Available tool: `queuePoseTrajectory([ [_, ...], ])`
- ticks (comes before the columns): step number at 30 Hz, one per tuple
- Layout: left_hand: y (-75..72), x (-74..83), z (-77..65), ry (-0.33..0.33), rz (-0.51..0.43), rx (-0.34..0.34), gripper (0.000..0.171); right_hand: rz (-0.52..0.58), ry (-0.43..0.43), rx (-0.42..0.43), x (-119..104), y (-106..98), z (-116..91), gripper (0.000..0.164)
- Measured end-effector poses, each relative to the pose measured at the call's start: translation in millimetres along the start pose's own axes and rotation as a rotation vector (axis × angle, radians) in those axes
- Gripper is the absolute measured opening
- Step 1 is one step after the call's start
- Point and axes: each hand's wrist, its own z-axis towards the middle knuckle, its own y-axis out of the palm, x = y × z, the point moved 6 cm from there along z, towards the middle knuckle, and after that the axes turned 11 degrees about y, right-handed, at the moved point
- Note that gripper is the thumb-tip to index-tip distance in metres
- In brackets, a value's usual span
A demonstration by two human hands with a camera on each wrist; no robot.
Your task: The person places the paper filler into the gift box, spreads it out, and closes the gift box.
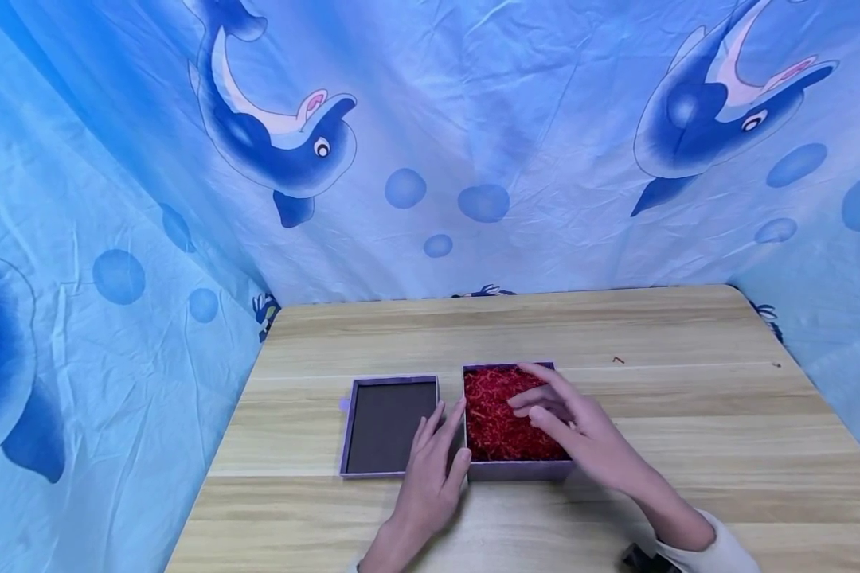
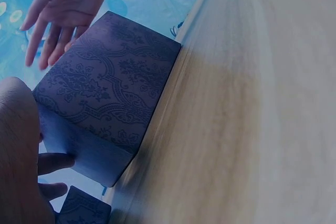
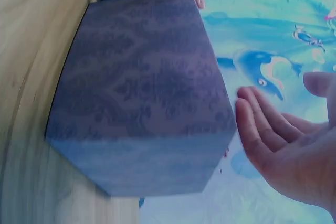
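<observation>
A purple patterned gift box [image 1: 519, 471] stands on the table, filled with red shredded paper [image 1: 498, 410]. In the right wrist view the side of the gift box [image 3: 142, 72] fills the middle, and the left wrist view shows the patterned box [image 2: 110, 82] too. My right hand [image 1: 580, 430] hovers over the paper, fingers spread and loosely bent, holding nothing. At the box's left wall is my left hand [image 1: 433, 473], its fingers extended along the edge. Left of the box lies its shallow lid [image 1: 390, 426], dark inside, partly covered by my left hand.
A red paper scrap [image 1: 619, 360] lies on the wooden table [image 1: 688, 414] to the right, and a tiny dark bit [image 1: 776, 364] farther right. Blue dolphin-print curtains [image 1: 473, 143] hang behind and at the sides. A black item [image 1: 645, 559] shows by the right sleeve.
</observation>
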Motion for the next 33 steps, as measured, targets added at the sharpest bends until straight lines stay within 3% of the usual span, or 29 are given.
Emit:
queuePoseTrajectory([
  [7, 0.2, 0.5, 0.6, -0.015, -0.018, -0.005, 0.065, 0.113, -0.09, 0.225, 5.3, -38.5, -0.8, 0.06],
  [16, -0.8, 1.6, 1.3, 0.002, -0.002, 0.002, 0.066, 0.123, -0.032, 0.551, 36.6, -88.5, 10.1, 0.058],
  [25, -1.0, 1.1, 0.9, -0.004, 0.0, 0.007, 0.065, -0.008, 0.045, 0.668, 83.0, -111.2, 22.6, 0.06],
  [33, -1.5, 1.5, 1.3, 0.001, 0.012, 0.009, 0.064, -0.091, 0.165, 0.647, 125.9, -130.9, 28.3, 0.07],
])
